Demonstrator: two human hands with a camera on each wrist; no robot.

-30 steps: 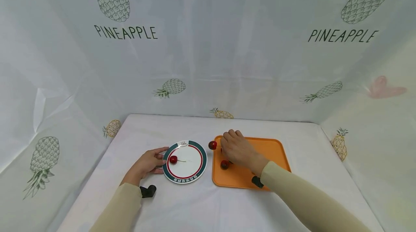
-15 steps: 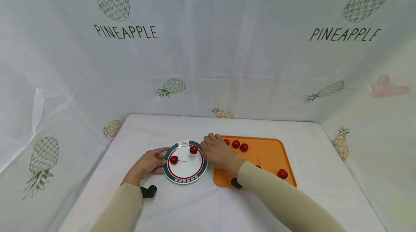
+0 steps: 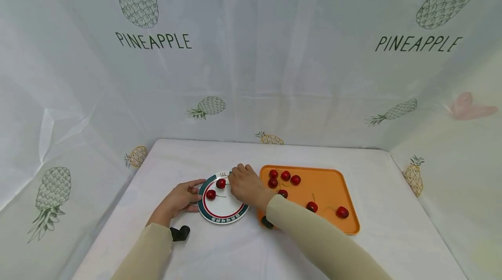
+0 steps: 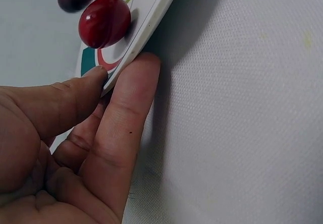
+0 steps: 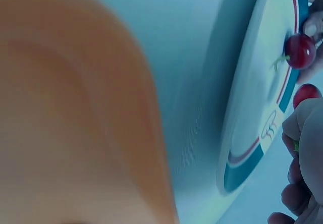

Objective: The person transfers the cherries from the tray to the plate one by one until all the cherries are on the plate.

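Note:
My left hand [image 3: 178, 199] grips the left rim of a round white plate [image 3: 227, 205] with a green band and a red ring. In the left wrist view the thumb [image 4: 68, 100] lies on the rim, with a finger below it. One cherry [image 3: 211, 194] with a stem lies on the plate. Over the plate's right side, my right hand [image 3: 248, 186] pinches a second cherry [image 3: 221, 183] by its stem. That cherry [image 5: 306, 95] appears just beyond the fingertips in the right wrist view. Whether it touches the plate I cannot tell.
An orange tray [image 3: 325, 188] sits right of the plate, holding several cherries with stems, such as the cherry [image 3: 342, 212] near its right edge. My right forearm crosses its near left corner. A white cloth [image 3: 219, 249] covers the table, and a pineapple-print sheet [image 3: 251, 75] hangs behind.
My right hand has moved left from the tray to above the plate, carrying a cherry by its stem. Cherries on the tray came into sight behind it. The left hand stayed at the rim.

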